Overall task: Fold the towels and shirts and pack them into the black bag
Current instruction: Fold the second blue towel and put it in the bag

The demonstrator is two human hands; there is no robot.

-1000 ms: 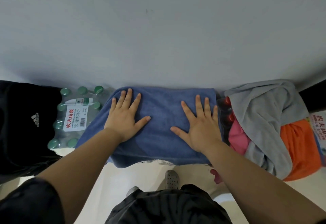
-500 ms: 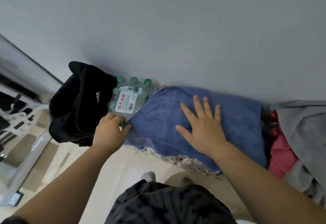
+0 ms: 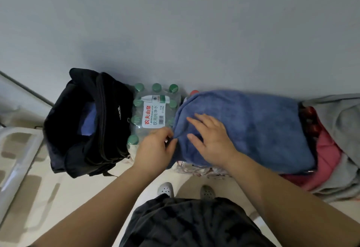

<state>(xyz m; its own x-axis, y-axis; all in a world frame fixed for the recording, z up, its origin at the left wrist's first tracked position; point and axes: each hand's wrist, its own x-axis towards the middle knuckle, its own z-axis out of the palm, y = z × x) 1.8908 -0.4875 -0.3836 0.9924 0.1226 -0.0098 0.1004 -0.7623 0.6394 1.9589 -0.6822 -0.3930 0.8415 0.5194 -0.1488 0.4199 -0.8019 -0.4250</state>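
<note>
Up against the grey wall (image 3: 175,32), the blue towel (image 3: 253,126) is lying folded, clothes pile (image 3: 335,130) crowding its right edge. Their left grip (image 3: 155,149) is pinching its left edge, right grip (image 3: 212,141) pressing flat on it. Past the water pack (image 3: 153,116) the black bag (image 3: 109,120) is gaping open, floor (image 3: 58,198) showing in front.

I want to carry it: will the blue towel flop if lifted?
Probably floppy: the blue towel drapes over what's beneath and puckers where the left hand pinches its edge. Likely easy to grip: it looks fuzzy.
</note>
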